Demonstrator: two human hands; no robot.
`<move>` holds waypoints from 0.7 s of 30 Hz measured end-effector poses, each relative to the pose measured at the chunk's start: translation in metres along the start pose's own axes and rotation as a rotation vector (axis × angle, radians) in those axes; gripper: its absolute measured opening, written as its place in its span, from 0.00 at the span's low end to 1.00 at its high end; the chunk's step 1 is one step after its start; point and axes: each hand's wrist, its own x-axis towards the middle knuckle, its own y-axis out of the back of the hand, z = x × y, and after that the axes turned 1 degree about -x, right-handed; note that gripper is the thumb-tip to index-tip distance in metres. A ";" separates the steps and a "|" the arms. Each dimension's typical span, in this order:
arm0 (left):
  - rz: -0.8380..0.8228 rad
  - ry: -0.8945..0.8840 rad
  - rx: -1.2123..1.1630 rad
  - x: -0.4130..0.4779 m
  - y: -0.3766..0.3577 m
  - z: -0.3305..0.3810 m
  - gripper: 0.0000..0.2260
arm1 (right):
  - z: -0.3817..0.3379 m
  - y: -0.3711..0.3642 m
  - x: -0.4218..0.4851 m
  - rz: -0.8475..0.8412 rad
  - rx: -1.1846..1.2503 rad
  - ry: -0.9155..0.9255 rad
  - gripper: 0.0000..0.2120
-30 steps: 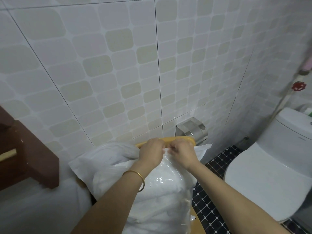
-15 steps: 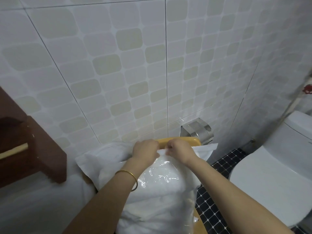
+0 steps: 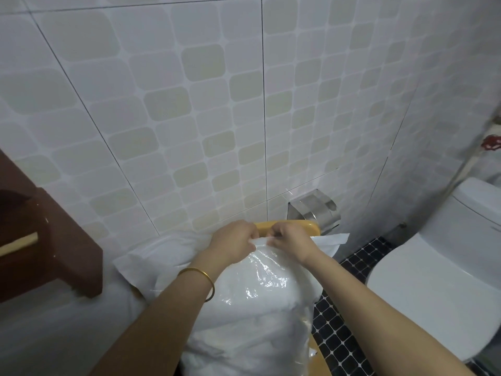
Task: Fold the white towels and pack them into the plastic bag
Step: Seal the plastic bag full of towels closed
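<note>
Plastic bag (image 3: 271,280), full of white towels (image 3: 244,335), stands upright before the tiled wall (image 3: 189,104). Left hand (image 3: 233,244) and right hand (image 3: 291,244), nearly touching, each pinch its top edge.

Two hands: one left hand (image 3: 233,245), one right hand (image 3: 291,244). One plastic bag (image 3: 271,280). The white towels (image 3: 238,324) stacked in it are too merged to count. One loose white cloth (image 3: 162,256), one gold bangle (image 3: 202,278), one toilet (image 3: 439,280), one steel paper holder (image 3: 314,210), one yellow rail (image 3: 287,226), one red valve handle (image 3: 490,142), one brown wooden cabinet (image 3: 54,240).
</note>
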 end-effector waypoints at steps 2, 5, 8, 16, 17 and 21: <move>0.024 0.031 -0.024 0.002 0.000 0.006 0.05 | 0.001 -0.001 0.000 0.018 -0.006 0.008 0.01; 0.067 0.031 -0.010 0.003 -0.006 0.013 0.04 | 0.003 -0.003 -0.001 0.047 -0.010 -0.001 0.02; 0.091 0.025 -0.017 0.002 -0.011 0.016 0.05 | 0.005 -0.006 -0.002 0.080 -0.013 -0.003 0.05; 0.188 -0.004 0.049 -0.001 -0.020 0.019 0.06 | 0.005 -0.009 -0.005 0.106 -0.003 0.031 0.11; 0.206 -0.010 0.070 -0.001 -0.021 0.019 0.06 | 0.005 -0.009 -0.006 0.112 0.005 0.029 0.12; 0.261 -0.035 0.152 -0.001 -0.024 0.022 0.05 | 0.005 -0.011 -0.007 0.135 0.027 0.023 0.12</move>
